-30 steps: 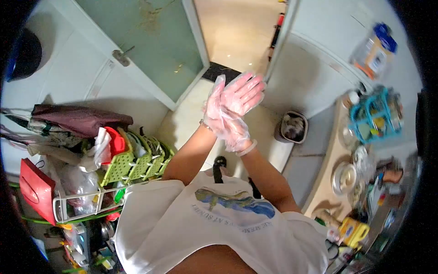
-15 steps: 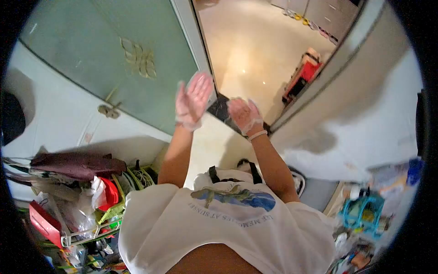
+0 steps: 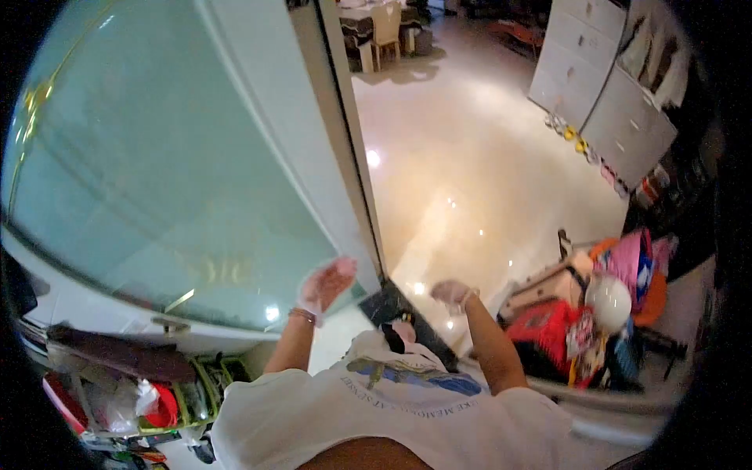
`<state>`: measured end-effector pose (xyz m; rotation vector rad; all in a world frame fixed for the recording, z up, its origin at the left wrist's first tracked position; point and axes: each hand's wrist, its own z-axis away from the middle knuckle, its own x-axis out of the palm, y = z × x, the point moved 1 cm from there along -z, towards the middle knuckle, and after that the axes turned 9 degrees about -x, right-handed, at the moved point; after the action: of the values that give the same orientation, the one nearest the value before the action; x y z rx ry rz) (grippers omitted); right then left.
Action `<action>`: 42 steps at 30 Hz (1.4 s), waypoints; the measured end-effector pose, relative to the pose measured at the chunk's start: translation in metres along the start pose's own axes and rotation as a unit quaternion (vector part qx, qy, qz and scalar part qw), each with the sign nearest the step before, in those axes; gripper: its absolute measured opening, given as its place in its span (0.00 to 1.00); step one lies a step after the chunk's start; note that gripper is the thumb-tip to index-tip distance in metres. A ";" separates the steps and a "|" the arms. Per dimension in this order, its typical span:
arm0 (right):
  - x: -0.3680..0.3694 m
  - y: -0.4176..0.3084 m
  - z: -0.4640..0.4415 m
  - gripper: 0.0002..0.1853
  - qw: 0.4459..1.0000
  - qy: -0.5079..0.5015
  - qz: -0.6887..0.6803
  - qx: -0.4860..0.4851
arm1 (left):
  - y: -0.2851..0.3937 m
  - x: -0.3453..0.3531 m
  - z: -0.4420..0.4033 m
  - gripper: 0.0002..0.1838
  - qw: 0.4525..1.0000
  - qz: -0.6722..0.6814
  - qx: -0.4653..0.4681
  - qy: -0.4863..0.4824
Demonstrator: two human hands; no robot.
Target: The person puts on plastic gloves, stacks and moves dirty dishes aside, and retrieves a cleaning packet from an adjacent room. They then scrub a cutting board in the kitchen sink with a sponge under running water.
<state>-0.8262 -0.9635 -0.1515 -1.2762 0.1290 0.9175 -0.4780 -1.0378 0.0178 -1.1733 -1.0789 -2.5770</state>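
Both hands are in thin clear plastic gloves, held out in front of the white printed shirt [image 3: 392, 407]. My left hand [image 3: 329, 286] is open and empty, palm turned inward, in front of the frosted glass door [image 3: 180, 180] and near its white frame. My right hand [image 3: 452, 293] hangs above the pale floor by the dark threshold [image 3: 395, 305]. Its fingers point left, a little blurred, and it holds nothing visible.
A red bag [image 3: 539, 333], a white ball-like object [image 3: 609, 304] and colourful bags stand right of the doorway. Beyond are white cabinets [image 3: 576, 59], a row of shoes [image 3: 578, 145] and a chair [image 3: 386, 30]. A cluttered rack [image 3: 184, 392] stands at lower left.
The view has advanced to the doorway and tilted up, showing more of the room beyond. Both hands sit lower in the picture, and the bags on the right have come closer.
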 end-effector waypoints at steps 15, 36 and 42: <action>-0.519 -0.224 -0.014 0.05 0.749 0.424 0.411 -0.299 | 0.146 0.188 -0.376 0.28 0.990 -0.102 0.091 0.030; -0.831 -0.239 -0.645 0.06 0.722 0.379 0.484 -0.318 | 0.454 0.032 -0.483 0.21 0.874 0.105 0.354 0.316; -0.850 -0.294 -0.814 0.07 0.710 0.392 0.486 -0.326 | 0.559 -0.028 -0.522 0.19 0.859 0.132 0.379 0.319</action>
<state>-0.8709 -2.0994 0.2721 -2.2921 1.3746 1.2771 -0.5738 -1.7954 0.0775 -0.2184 -1.4008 -1.7804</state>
